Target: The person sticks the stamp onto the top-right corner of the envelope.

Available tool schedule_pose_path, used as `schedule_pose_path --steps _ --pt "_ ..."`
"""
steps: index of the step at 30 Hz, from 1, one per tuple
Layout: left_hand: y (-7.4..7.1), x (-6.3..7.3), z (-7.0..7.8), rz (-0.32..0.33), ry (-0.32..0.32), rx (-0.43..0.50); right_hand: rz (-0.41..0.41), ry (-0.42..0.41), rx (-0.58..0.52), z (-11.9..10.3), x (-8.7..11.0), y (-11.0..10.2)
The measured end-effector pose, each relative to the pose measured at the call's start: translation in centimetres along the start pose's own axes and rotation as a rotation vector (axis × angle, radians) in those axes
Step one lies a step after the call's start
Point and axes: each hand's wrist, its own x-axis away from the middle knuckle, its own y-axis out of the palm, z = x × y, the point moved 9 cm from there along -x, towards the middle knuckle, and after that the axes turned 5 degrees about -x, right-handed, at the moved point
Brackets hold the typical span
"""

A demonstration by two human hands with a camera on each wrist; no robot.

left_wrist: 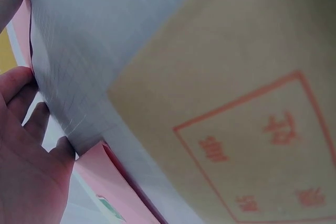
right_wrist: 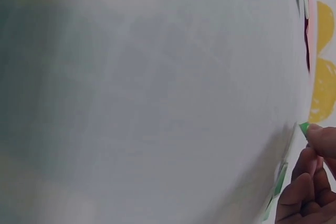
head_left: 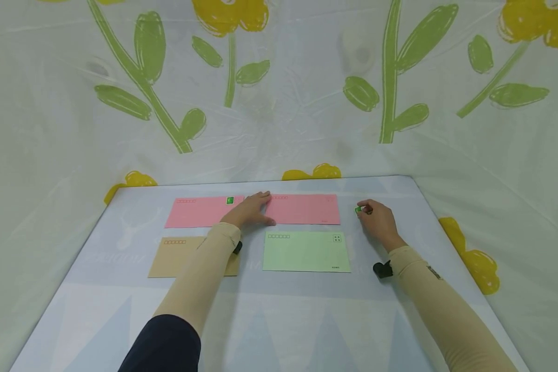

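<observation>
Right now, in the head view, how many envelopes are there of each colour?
Pink: 2, the left pink envelope and the right pink envelope
Brown: 1, the brown envelope, partly hidden by an arm
Green: 1, the green envelope
Total: 4

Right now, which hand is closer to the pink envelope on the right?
Left. The left hand is at the left end of that pink envelope; the right hand, pinching a small green stamp, is apart from it, beyond its right end.
</observation>
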Motion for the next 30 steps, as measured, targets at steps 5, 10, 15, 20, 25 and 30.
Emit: schedule_pose_path --steps 5,10,15,20,25,30 --pt "0.0 0.1 0.1 -0.003 0.004 0.0 0.007 0.017 -0.011 0.2 -0.1 0.1" --pt "-0.2 0.3 0.3 0.001 0.006 0.006 0.013 0.041 -0.041 0.6 -0.4 0.4" --pt "-0.2 0.3 0.3 0.006 0.01 0.001 0.018 0.047 -0.058 0.8 -0.6 0.5" --pt "-0.1 0.2 0.0 0.005 0.003 0.005 0.019 0.048 -0.074 0.4 -0.7 0.8" --pt "-0.1 0.1 -0.1 0.012 0.005 0.002 0.01 0.049 -0.102 -0.2 -0.8 1.1" --pt "0.1 -0.1 -0.2 0.014 0.01 -0.007 0.012 0.038 -0.115 -0.8 -0.9 1.3"
